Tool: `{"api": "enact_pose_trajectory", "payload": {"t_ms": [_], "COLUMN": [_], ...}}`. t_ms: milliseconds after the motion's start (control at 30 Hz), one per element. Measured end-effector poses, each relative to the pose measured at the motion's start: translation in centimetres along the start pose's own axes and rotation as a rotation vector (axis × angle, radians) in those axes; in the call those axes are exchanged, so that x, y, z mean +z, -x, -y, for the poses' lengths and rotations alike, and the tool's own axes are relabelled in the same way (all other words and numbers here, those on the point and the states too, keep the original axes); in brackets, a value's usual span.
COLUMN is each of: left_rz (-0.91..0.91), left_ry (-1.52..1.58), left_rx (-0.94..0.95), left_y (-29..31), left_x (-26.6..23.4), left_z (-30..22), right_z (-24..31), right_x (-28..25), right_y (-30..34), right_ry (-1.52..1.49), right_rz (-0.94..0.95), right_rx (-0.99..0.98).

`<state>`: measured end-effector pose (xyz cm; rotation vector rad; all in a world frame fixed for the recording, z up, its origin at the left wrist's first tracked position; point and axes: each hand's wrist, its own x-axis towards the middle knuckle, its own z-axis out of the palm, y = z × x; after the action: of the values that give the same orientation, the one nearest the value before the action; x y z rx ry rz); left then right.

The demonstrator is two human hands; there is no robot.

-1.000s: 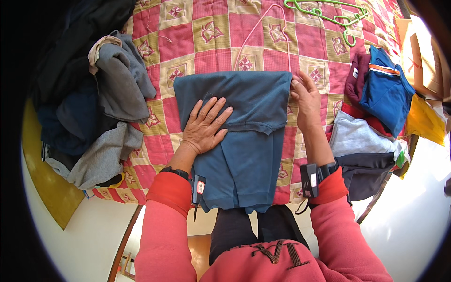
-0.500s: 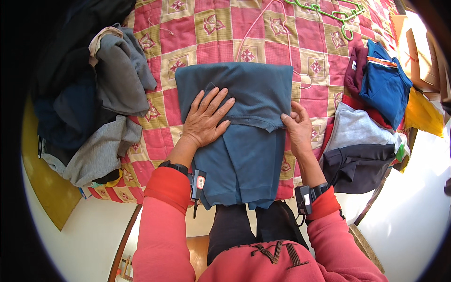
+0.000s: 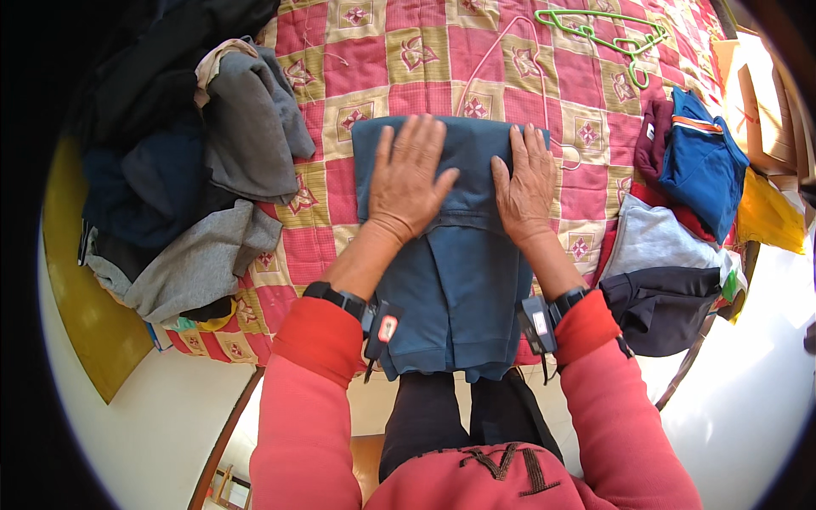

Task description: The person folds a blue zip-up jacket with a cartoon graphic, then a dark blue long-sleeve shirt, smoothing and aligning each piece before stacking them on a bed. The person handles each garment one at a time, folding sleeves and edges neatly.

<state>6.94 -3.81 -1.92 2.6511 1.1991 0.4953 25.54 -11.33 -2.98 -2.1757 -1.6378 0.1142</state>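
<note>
A dark teal garment [image 3: 459,280], partly folded, lies on the checked bedspread [image 3: 319,246] in front of me. Its far part is folded over into a flat panel, and ribbed cuffs or hems show at the bed's near edge. My left hand [image 3: 408,178] rests flat on the left of the folded panel, fingers stretched and pointing away. On the panel's right side lies my right hand [image 3: 524,183], also flat, its fingertips near the far right corner. Neither hand grips the cloth. Just beyond the fold lies a pink wire hanger [image 3: 542,76], partly covered by the garment.
Rumpled grey and dark clothes [image 3: 255,119] are heaped at the left. Folded clothes, including a blue garment [image 3: 701,170] and a light grey one [image 3: 654,234], lie at the right edge. A green hanger [image 3: 608,34] is at the far right, near a cardboard box [image 3: 752,102].
My right hand has left the garment's right edge and now lies flat on top of it. My left hand has slid up toward the far fold, fingers straighter.
</note>
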Motion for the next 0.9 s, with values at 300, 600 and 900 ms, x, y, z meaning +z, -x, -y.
{"api": "enact_pose_trajectory", "payload": {"t_ms": [300, 600, 900], "left_rz": [0.157, -0.05, -0.046], "left_ry": [0.032, 0.446, 0.263], "left_rx": [-0.027, -0.133, -0.197], "left_y": [1.3, 0.5, -1.3], "left_x": [1.1, -0.9, -1.1], "left_z": [4.6, 4.7, 3.6], "right_z": [-1.9, -1.7, -1.8], "right_x": [2.6, 2.3, 2.2], "right_y": [0.3, 0.1, 0.1], "right_ry": [0.105, 0.111, 0.102], "right_rz": [0.073, 0.087, 0.09], "right_rx": [0.048, 0.039, 0.03]}}
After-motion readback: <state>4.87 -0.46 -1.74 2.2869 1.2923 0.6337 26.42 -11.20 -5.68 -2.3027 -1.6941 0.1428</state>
